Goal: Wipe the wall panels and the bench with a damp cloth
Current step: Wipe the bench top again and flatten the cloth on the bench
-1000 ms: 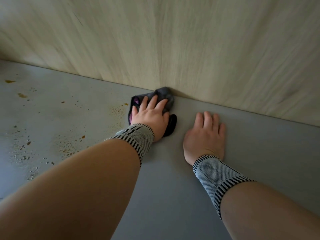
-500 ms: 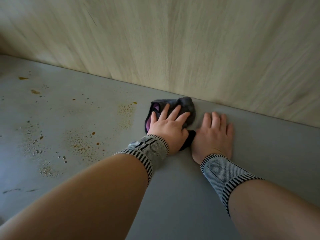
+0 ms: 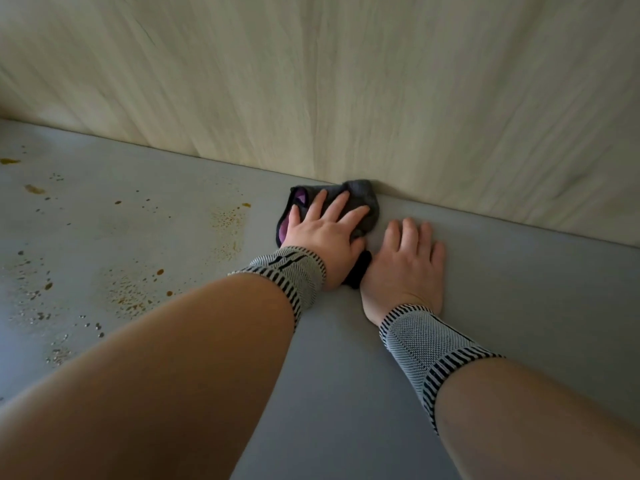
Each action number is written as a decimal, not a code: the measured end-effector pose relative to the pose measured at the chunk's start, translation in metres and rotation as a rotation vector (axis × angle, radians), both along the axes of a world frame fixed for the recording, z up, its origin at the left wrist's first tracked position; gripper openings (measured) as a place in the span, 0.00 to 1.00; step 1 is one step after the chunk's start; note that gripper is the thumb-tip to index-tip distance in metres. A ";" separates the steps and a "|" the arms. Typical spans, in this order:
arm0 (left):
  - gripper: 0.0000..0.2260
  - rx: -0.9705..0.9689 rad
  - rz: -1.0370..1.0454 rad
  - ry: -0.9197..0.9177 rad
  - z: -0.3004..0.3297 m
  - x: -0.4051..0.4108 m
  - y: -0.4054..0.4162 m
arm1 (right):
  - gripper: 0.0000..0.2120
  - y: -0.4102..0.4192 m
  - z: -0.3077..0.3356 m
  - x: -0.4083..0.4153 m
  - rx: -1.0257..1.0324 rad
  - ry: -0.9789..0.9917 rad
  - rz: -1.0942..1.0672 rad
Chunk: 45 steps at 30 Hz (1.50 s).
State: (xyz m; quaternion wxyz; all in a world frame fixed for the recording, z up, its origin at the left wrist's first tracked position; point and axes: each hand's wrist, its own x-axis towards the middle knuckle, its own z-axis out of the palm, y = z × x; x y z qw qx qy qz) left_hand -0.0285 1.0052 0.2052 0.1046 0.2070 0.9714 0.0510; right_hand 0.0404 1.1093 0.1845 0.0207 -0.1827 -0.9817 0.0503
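Pale wood-grain wall panel behind; flat grey bench surface below, spattered with brown spots at left. 2 forearms extended forward, each in a grey knitted wrist sleeve. Right hand laid flat, fingers straight, holding nothing. Left hand pressed palm-down with spread fingers on crumpled dark grey-and-purple cloth, bunched against panel's base.
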 end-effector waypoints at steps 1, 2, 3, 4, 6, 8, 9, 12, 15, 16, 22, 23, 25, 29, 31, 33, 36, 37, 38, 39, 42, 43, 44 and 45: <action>0.25 0.006 0.006 0.007 0.000 -0.002 0.001 | 0.26 0.000 0.000 0.000 -0.005 0.006 0.002; 0.24 0.013 0.012 0.012 0.000 -0.002 0.002 | 0.26 0.000 -0.001 0.000 -0.008 0.008 0.004; 0.24 0.022 0.022 0.013 0.000 0.000 0.002 | 0.26 0.000 0.000 0.001 -0.011 0.005 0.008; 0.24 0.035 0.039 0.009 0.000 0.004 0.001 | 0.26 -0.001 0.001 0.002 -0.014 -0.003 0.016; 0.24 0.067 0.070 -0.008 0.000 0.015 -0.001 | 0.27 0.000 0.001 0.002 -0.014 -0.018 0.023; 0.24 0.083 0.085 -0.024 0.000 0.029 -0.008 | 0.28 0.001 0.002 0.002 -0.018 -0.018 0.029; 0.24 0.081 0.086 -0.034 0.001 0.037 -0.013 | 0.27 0.001 0.003 0.002 -0.028 -0.011 0.029; 0.24 0.078 0.093 -0.072 0.005 0.062 -0.024 | 0.25 0.002 0.005 0.000 -0.091 0.011 0.016; 0.24 0.091 0.104 -0.154 0.012 0.087 -0.030 | 0.25 0.007 0.011 -0.003 -0.166 0.007 0.001; 0.24 0.094 0.111 -0.202 0.016 0.093 -0.032 | 0.24 0.010 0.015 -0.004 -0.191 -0.010 0.007; 0.18 0.508 0.347 -0.515 0.062 0.105 -0.053 | 0.21 -0.026 0.063 0.034 -0.408 0.069 0.120; 0.17 0.603 0.450 -0.468 0.068 0.107 -0.063 | 0.20 -0.045 0.064 0.050 -0.451 0.084 0.223; 0.15 0.519 0.542 -0.271 0.070 0.109 -0.084 | 0.23 -0.082 0.057 0.079 -0.412 -0.016 0.409; 0.26 0.088 0.429 -0.245 0.047 0.120 -0.103 | 0.28 -0.086 0.034 0.082 -0.165 -0.181 0.532; 0.38 0.024 0.357 -0.307 0.037 0.125 -0.099 | 0.27 -0.067 0.029 0.066 -0.139 -0.171 0.554; 0.45 -0.052 0.335 -0.295 0.029 0.126 -0.093 | 0.26 -0.049 0.027 0.045 -0.128 -0.171 0.510; 0.47 -0.154 0.310 -0.283 0.024 0.122 -0.089 | 0.27 -0.029 0.027 0.013 -0.085 -0.170 0.399; 0.47 -0.185 0.294 -0.296 0.025 0.119 -0.089 | 0.28 -0.022 0.027 0.003 -0.064 -0.175 0.361; 0.47 -0.208 0.286 -0.317 0.026 0.115 -0.089 | 0.29 -0.015 0.028 -0.006 -0.042 -0.179 0.317; 0.47 -0.222 0.283 -0.336 0.028 0.112 -0.088 | 0.30 -0.008 0.029 -0.012 -0.018 -0.184 0.265; 0.48 -0.231 0.294 -0.377 0.031 0.107 -0.085 | 0.30 0.008 0.030 -0.015 0.012 -0.176 0.087; 0.48 -0.228 0.299 -0.382 0.031 0.107 -0.085 | 0.30 0.013 0.031 -0.010 0.027 -0.163 0.033; 0.48 -0.227 0.301 -0.381 0.030 0.108 -0.084 | 0.29 0.017 0.030 -0.003 0.046 -0.153 -0.004; 0.48 -0.226 0.302 -0.376 0.030 0.109 -0.085 | 0.29 0.020 0.029 0.005 0.066 -0.149 -0.021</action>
